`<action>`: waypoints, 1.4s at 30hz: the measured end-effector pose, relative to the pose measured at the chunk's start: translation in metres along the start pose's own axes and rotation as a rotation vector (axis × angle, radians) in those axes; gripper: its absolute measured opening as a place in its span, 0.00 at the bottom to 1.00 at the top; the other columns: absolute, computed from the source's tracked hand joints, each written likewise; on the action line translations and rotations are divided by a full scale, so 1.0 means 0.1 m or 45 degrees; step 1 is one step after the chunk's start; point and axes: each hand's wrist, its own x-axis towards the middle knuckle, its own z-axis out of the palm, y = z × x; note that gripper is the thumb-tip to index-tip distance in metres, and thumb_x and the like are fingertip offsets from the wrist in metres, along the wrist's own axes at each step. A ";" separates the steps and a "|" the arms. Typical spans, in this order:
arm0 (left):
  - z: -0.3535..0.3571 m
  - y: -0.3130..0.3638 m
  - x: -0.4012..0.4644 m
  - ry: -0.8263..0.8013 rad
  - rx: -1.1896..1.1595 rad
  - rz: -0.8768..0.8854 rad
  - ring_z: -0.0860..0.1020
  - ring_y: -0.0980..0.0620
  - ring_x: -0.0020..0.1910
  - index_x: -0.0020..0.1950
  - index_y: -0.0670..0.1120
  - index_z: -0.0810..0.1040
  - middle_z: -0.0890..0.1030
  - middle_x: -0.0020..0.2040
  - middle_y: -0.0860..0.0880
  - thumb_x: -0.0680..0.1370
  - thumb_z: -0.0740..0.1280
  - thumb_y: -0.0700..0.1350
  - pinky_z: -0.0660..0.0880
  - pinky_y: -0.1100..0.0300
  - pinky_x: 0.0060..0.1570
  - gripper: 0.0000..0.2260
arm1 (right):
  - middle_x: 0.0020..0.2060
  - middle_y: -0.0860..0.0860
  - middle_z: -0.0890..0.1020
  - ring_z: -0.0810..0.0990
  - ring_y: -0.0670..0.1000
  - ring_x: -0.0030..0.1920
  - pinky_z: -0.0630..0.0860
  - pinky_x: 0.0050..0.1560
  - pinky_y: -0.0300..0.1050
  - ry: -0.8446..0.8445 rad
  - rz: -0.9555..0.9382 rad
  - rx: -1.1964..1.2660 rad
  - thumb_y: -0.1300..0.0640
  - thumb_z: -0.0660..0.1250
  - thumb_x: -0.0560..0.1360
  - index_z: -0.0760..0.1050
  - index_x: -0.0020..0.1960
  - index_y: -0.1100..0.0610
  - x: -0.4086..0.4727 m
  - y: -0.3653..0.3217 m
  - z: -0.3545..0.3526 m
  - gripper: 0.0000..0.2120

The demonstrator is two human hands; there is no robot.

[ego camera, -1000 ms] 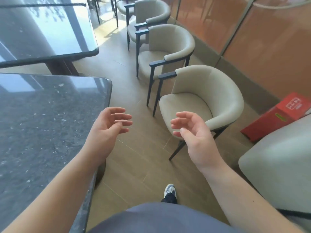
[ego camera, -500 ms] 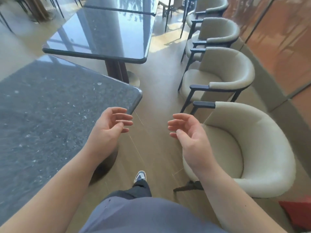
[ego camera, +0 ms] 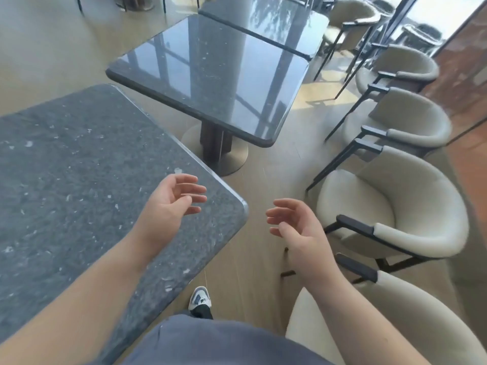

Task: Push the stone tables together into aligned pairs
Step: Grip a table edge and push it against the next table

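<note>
Meanwhile, both hands, left hand (ego camera: 168, 204) and right hand (ego camera: 297, 230), hang open and empty near the rounded corner of a speckled grey stone table (ego camera: 79, 185); a glossy square table (ego camera: 210, 75) stands apart.

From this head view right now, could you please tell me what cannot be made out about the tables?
- Nearest stone table: base hidden under its top; left side cut by the frame edge.
- Far table: cut by the top edge.
- Left hand: contact with the tabletop unclear from above.

1. Bright daylight enters from the upper right.
2. The polished far bench (ego camera: 210, 75) mirrors window frames and sky as glare.
3. Sun patches and chair-leg shadows fall on the floor (ego camera: 303, 106).
4. Edges curve with wide-angle distortion; upper corners look soft.
</note>
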 end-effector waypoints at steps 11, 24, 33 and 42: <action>-0.04 0.04 1.29 0.302 -0.068 -0.118 0.83 0.46 0.52 0.59 0.46 0.75 0.82 0.54 0.42 0.82 0.56 0.29 0.80 0.50 0.53 0.16 | 0.50 0.54 0.84 0.82 0.51 0.52 0.80 0.57 0.49 -0.316 0.055 -0.044 0.73 0.56 0.77 0.76 0.58 0.55 2.01 -0.21 0.29 0.18; 1.15 -0.46 1.65 1.317 -0.498 -0.400 0.83 0.48 0.44 0.59 0.41 0.73 0.82 0.50 0.43 0.80 0.53 0.26 0.81 0.57 0.42 0.16 | 0.48 0.49 0.84 0.83 0.45 0.50 0.78 0.57 0.45 -1.352 -0.023 -0.468 0.71 0.55 0.75 0.75 0.55 0.48 3.96 0.11 0.39 0.22; 1.85 -1.29 1.14 1.716 -0.833 -0.869 0.83 0.45 0.49 0.60 0.42 0.74 0.83 0.55 0.41 0.81 0.55 0.32 0.81 0.51 0.48 0.13 | 0.50 0.49 0.83 0.82 0.50 0.52 0.80 0.57 0.54 -1.632 0.178 -0.904 0.69 0.55 0.74 0.74 0.58 0.51 3.90 1.09 0.43 0.20; 2.49 -2.05 0.85 1.811 -1.751 -0.882 0.76 0.41 0.55 0.54 0.38 0.71 0.76 0.49 0.40 0.84 0.55 0.36 0.72 0.46 0.66 0.06 | 0.57 0.55 0.76 0.78 0.56 0.59 0.79 0.58 0.54 -1.396 0.866 -0.964 0.58 0.64 0.80 0.64 0.73 0.59 3.49 1.92 0.39 0.23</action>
